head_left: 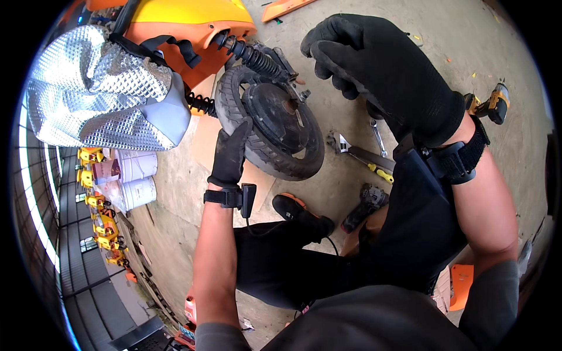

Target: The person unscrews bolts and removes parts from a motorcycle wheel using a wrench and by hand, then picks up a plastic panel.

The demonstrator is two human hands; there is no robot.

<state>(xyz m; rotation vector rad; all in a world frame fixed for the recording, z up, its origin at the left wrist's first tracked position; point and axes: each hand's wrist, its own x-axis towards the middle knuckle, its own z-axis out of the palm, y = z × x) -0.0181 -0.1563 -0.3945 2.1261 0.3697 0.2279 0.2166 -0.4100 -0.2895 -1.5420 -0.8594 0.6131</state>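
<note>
A scooter wheel (275, 120) with a black tyre and dark hub stands at the orange and yellow scooter body (190, 26). My left hand (229, 153), in a black glove, grips the tyre's near left edge; some of its fingers are hidden behind the rubber. A coil-spring shock absorber (252, 57) runs down to the axle end. My right hand (380, 73), also gloved, is raised to the right of the wheel, apart from it. Its fingers are curled in, and whatever they may hold is hidden.
An adjustable wrench (357, 151), a combination wrench (378, 138), a yellow-handled screwdriver (380, 173) and a power tool (364, 206) lie on the floor. A cordless driver (497, 104) is farther right. Crumpled silver foil sheeting (105, 93) covers the seat side; white buckets (137, 178) stand at left.
</note>
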